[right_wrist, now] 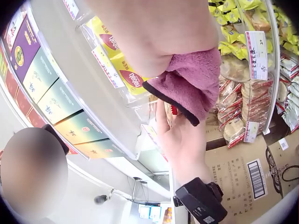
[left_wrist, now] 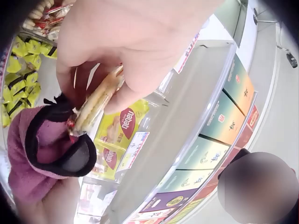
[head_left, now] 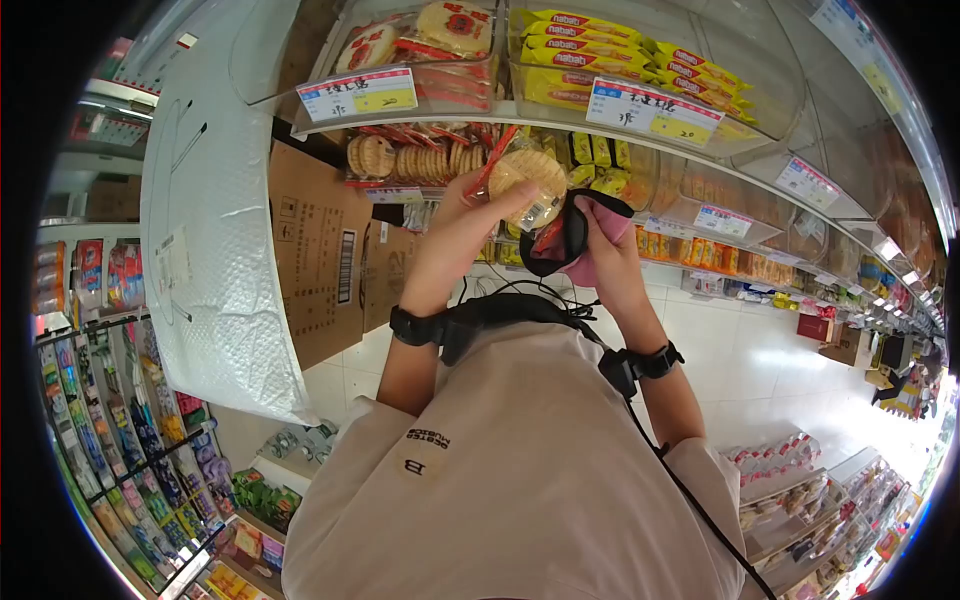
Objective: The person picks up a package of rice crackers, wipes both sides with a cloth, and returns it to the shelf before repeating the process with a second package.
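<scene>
My left hand (head_left: 450, 235) pinches a clear packet of round pale crackers (head_left: 525, 180), seen edge-on between thumb and fingers in the left wrist view (left_wrist: 98, 105). My right hand (head_left: 615, 262) grips a pink-purple cloth pouch (head_left: 585, 268) with a black rim. In the left wrist view the pouch (left_wrist: 21, 144) has its mouth open, and the packet's lower end is at that mouth; how far inside it is, I cannot tell. The right wrist view shows the cloth (right_wrist: 198, 77) bunched under my right hand (right_wrist: 163, 28), partly hiding my left hand (right_wrist: 184, 144).
Shelf bins ahead hold yellow nabati packs (head_left: 575, 60), red-and-clear cracker packs (head_left: 455, 28) and small yellow packets (head_left: 610, 150), with price labels (head_left: 650, 108) on the edges. Cardboard boxes (head_left: 315, 240) and a silvery padded sheet (head_left: 215, 260) stand at left. Cables (head_left: 530, 280) hang below my hands.
</scene>
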Tool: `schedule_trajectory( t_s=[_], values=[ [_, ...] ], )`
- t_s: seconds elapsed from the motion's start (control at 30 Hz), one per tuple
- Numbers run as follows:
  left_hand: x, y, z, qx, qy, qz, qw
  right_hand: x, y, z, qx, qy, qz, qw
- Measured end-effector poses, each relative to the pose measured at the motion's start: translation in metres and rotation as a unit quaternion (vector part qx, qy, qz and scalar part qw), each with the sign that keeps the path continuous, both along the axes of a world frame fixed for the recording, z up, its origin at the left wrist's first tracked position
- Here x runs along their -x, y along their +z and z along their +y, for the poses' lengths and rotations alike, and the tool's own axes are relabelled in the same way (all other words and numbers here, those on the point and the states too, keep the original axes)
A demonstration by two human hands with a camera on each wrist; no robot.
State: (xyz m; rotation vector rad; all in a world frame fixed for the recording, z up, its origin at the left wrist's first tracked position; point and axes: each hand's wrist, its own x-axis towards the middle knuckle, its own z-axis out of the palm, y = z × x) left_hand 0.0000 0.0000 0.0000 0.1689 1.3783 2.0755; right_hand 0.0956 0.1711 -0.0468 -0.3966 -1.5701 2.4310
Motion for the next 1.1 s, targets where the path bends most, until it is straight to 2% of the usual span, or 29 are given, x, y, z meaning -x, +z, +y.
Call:
schedule_trajectory(
  t_s=[0.17, 0.27, 0.37, 0.5, 1.1],
  values=[
    [-0.008, -0.006, 0.016, -0.136, 0.055, -0.068, 0.987, -0.003, 0.012, -0.003, 0.036, 0.023, -0.003, 0.999],
    [-0.008, -0.005, 0.019, -0.114, 0.065, -0.027, 0.991, -0.002, 0.019, -0.011, 0.096, 0.062, -0.027, 0.993],
    [-0.013, 0.007, 0.018, -0.055, 0.061, -0.036, 0.996, -0.003, 0.023, -0.017, 0.102, 0.127, -0.033, 0.986],
    [-0.010, 0.001, 0.019, -0.060, 0.027, -0.012, 0.998, -0.005, 0.009, -0.015, 0.113, 0.175, -0.047, 0.977],
    [-0.013, -0.003, 0.019, -0.114, 0.006, -0.130, 0.985, -0.010, 0.021, -0.023, 0.153, 0.154, -0.008, 0.976]
  ],
)
